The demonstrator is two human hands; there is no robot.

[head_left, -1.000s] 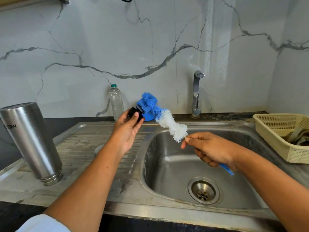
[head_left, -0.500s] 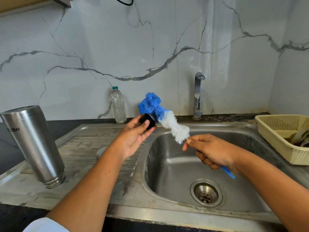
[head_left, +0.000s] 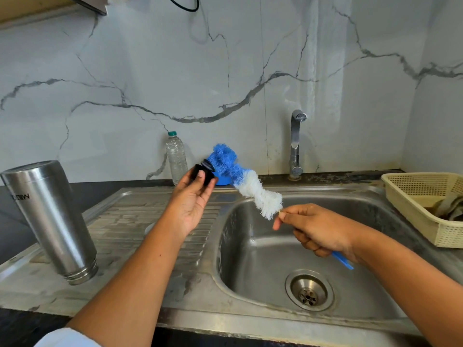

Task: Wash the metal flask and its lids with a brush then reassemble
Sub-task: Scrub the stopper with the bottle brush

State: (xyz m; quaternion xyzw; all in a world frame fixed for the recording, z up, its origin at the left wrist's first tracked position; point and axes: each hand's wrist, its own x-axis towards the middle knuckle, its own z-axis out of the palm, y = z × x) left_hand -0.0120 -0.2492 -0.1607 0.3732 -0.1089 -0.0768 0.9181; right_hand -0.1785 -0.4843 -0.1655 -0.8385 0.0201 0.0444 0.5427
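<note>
The metal flask (head_left: 50,219) stands upside down, mouth down, on the draining board at the left. My left hand (head_left: 193,201) holds a small black lid (head_left: 201,172) at its fingertips above the board's far end. My right hand (head_left: 318,229) grips the handle of a blue and white bottle brush (head_left: 245,181) over the sink basin. The brush's blue tip touches the black lid. A blue object (head_left: 223,181) sits on the counter behind the brush, mostly hidden.
The steel sink (head_left: 250,256) has a drain (head_left: 308,293) at the front and a tap (head_left: 296,144) at the back wall. A clear water bottle (head_left: 176,159) stands behind the board. A beige basket (head_left: 413,204) with a cloth (head_left: 451,209) sits at the right.
My left hand has turned the black lid so its inner end faces the brush tip. Both hands stay roughly where they were; the flask has not moved.
</note>
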